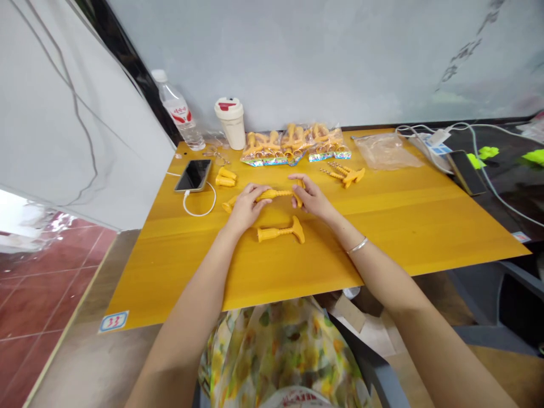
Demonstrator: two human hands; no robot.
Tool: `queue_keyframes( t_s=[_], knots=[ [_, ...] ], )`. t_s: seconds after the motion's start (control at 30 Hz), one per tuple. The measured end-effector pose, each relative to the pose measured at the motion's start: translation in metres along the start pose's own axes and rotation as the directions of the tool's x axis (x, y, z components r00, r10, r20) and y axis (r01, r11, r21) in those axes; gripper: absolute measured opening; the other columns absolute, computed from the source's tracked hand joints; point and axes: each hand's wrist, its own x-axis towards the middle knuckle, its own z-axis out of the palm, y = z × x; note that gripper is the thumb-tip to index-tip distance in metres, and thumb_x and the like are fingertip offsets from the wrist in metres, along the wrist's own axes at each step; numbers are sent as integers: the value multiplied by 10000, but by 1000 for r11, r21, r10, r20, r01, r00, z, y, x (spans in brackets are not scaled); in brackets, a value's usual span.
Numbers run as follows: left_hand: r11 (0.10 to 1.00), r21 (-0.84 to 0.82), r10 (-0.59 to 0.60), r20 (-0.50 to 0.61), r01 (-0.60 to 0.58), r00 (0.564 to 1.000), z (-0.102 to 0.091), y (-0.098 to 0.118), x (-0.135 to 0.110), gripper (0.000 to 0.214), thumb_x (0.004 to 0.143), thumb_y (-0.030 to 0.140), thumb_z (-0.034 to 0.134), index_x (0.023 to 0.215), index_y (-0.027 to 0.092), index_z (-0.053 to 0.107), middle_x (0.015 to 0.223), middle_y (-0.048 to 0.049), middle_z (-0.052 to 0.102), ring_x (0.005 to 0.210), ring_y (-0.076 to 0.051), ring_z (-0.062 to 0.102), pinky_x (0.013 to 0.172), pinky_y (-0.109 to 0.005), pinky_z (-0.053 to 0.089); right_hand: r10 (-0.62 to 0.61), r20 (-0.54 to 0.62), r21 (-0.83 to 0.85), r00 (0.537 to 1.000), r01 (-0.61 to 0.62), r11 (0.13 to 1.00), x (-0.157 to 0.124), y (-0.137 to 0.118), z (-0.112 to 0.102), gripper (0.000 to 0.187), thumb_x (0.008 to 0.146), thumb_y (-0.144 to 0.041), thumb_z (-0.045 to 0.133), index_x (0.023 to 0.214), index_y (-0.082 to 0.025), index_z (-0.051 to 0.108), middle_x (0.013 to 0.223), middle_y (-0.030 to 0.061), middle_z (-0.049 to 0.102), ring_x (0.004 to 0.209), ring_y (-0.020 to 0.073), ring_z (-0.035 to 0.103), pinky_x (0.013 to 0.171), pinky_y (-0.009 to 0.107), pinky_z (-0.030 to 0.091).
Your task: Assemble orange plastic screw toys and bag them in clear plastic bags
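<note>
Between my two hands is a yellow T-handled corkscrew (pixel 278 194), lying roughly level above the tabletop. My left hand (pixel 247 208) has its fingers closed around the sleeve end. The T-shaped handle (pixel 298 194) is in the grip of my right hand (pixel 311 197), with a spiral shaft showing between the hands. From beyond my left hand pokes another yellow flared piece (pixel 228 204); whether it belongs to the held one is hidden. Nearer to me lies a second corkscrew (pixel 280 230) with its sleeve on the shaft.
Loose yellow sleeves (pixel 226 177) lie left; T-handles with bare spiral shafts (pixel 346 173) lie right. Bagged yellow corkscrews (pixel 293 143) line the back beside a cup (pixel 232 122), a bottle (pixel 179 113) and an empty plastic bag (pixel 386 150). A phone (pixel 194 175) has a white cable.
</note>
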Motion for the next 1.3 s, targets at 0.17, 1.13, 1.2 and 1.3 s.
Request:
queue_keyframes(
  t_s=[0.17,1.13,1.2,1.3],
  knots=[
    [998,31,51,19,-52,999,0,1,0,347,931,344,595,1225,179,681,1123,-96,644,1058,-228,628,1009,-378,491,-23,-37,-80,999,20,997,0,2,0,298,973,-401,464,1196,-203,452,535,-123,499,426,100,422,466,210,342],
    [916,-310,-228,117,254,967,4,-2,0,572,731,612,741,1106,181,725,973,-69,748,721,-175,638,687,-300,529,-131,81,-528,988,155,835,-2,-3,-17,421,942,-452,618,1288,-217,657,735,-13,633,702,151,570,710,257,413],
    [952,-270,-133,64,146,989,7,-1,0,499,754,576,738,1072,191,730,1049,-83,748,919,-228,675,863,-353,538,-136,2,-531,991,116,840,-2,-5,-14,459,980,-572,509,1012,-184,753,673,7,590,679,158,557,688,268,413],
    [972,-232,-29,0,28,1000,11,3,0,397,810,506,717,1065,203,726,1086,-91,734,1035,-242,660,989,-389,499,5,-93,-319,996,-35,947,-4,-10,-5,740,973,-727,323,679,-165,705,540,-2,448,557,136,479,574,266,379]
  ],
)
